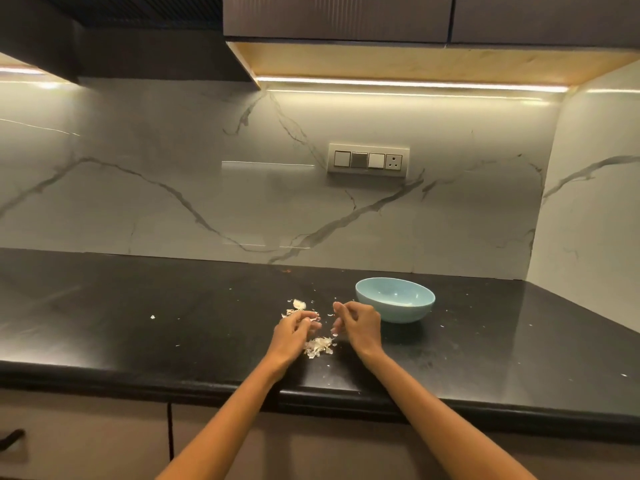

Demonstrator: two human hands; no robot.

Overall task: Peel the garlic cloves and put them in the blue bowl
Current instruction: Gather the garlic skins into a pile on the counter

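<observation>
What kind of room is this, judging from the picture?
Most likely a home kitchen: a black countertop below wall cabinets, a marble-look backsplash with a switch panel, and garlic skins beside a blue bowl.

1. My left hand curls its fingers over something near the garlic skins; whether a clove sits inside them I cannot tell.
2. My right hand has bent fingers too, and anything pinched there is too small to make out.
3. The blue bowl has its near rim partly covered by my right hand; its contents are unclear.
4. Both my forearms run off the bottom edge.
</observation>
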